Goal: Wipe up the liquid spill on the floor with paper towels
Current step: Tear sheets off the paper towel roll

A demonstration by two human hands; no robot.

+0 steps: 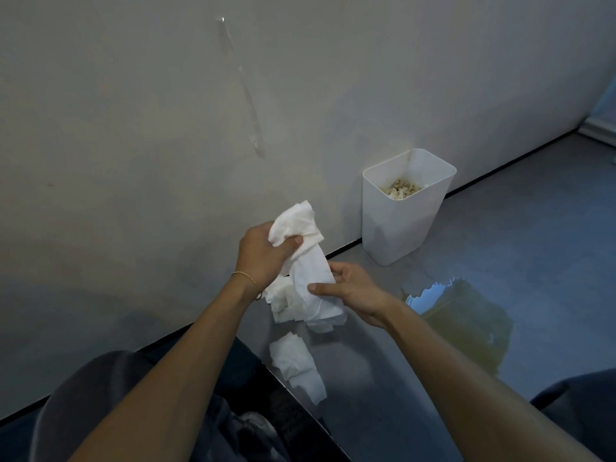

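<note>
A: Surroundings? Anything standing in the way?

B: A white bin [405, 228] is standing on the floor [550, 228] close against the wall [133, 128]. It is open at the top, with pale scraps lying in its bottom. A strip of tape [240, 85] is running slantwise down the wall above the hands. A crumpled heap of towels [283, 306] is showing just below the hands; I cannot tell whether it is touching the held one. One loose towel [296, 365] is lying on the floor nearer the person, apart from the heap.

A: Hands?

B: Both are grasping one paper towel [310, 258], held up off the floor. The left hand [263, 258], a thin bracelet [245, 277] at its wrist, is bunching the upper end between fingers and thumb. The right hand [358, 295] is pinching the lower end, thumb lying across the front.

A: The spill?

B: The spill [466, 315] is lying on the floor just right of the right hand. It is a glossy, yellowish puddle reflecting light, between the bin and the right knee [573, 405]. The held towel is hanging apart from it.

A: Edges, open room?

B: A dark line where wall is meeting floor is running diagonally from lower left to upper right, passing behind the bin. Open floor is stretching right of the bin and beyond the puddle. The left knee [100, 395] is sitting near the wall.
</note>
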